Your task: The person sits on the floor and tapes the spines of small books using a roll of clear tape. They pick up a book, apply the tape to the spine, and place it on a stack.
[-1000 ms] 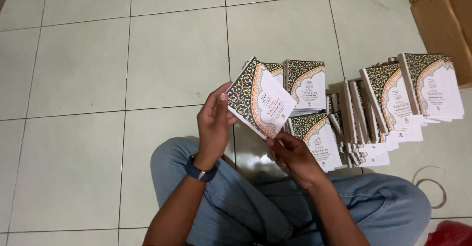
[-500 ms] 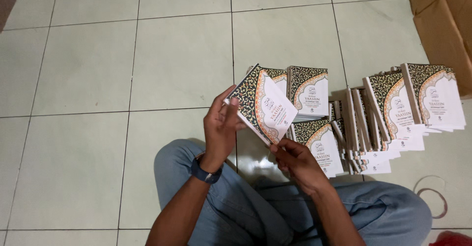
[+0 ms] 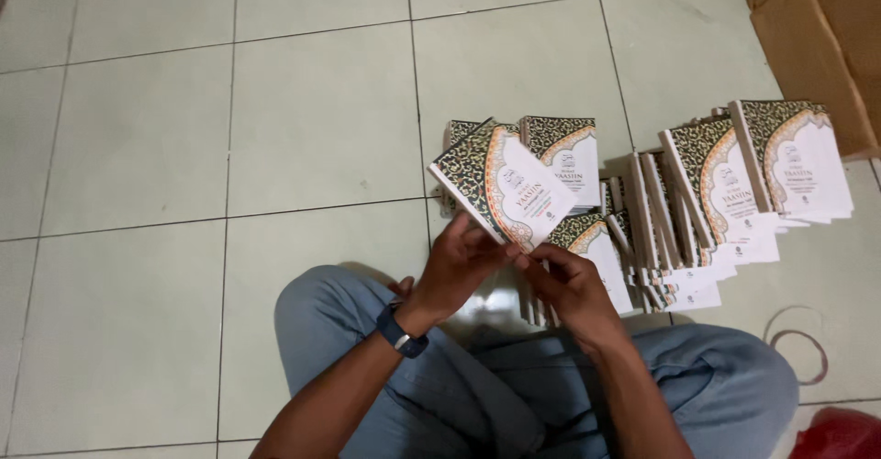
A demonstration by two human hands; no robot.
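Left hand (image 3: 454, 266) grips the lower near corner of a small booklet (image 3: 503, 188), fingers curled under its edge and thumb on top; the booklet is raised above the tiled floor (image 3: 184, 147), tilted, with its patterned cover facing me. My right hand (image 3: 567, 280) meets it at the same lower corner, fingertips pinched on the cover's bottom edge just beside the left thumb. Both hands are closed on the booklet; neither is spread.

Handling, as I judge it: the booklet is thin and light, with a fairly stiff card cover that holds flat when supported from one corner. The glossy-looking surface may slip, so the grip belongs at the spine-side corner or along the bottom edge, thumb above and fingers below. Corners are likely to dent or crease under hard pressure.

Beyond the held booklet, matching booklets lie in a low stack (image 3: 560, 151) on the floor, and a longer fanned row (image 3: 734, 184) leans to the right. A brown cardboard box (image 3: 826, 37) sits at the upper right. A rubber band (image 3: 797, 353) lies on the floor near my right knee.
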